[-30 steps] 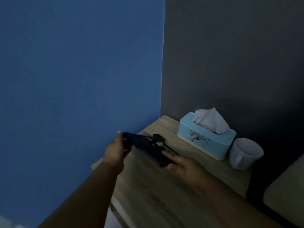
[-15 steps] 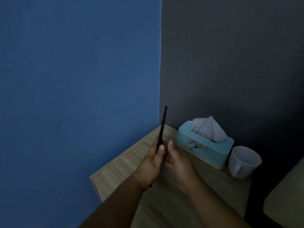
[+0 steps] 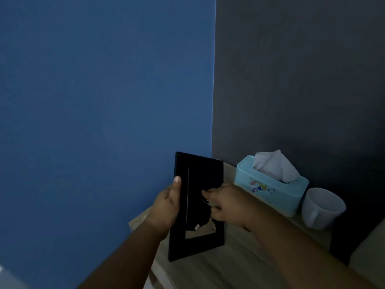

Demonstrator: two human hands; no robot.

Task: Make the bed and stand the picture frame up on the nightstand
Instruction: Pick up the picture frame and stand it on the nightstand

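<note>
1. Turned since half a second ago: picture frame (image 3: 198, 243) faces me, upright, at the near-left of the nightstand (image 3: 239, 268).
2. Grips: left hand (image 3: 166, 207) clasps its left edge; right hand (image 3: 227, 203) pinches at its middle.
3. I judge frame nearly stood, release remains; bed unseen, cannot tell.

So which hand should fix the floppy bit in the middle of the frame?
Probably the right hand: it is curled right at that dark flap of the picture frame. The left hand grips the frame's left edge, steadying it upright on the nightstand.
</note>
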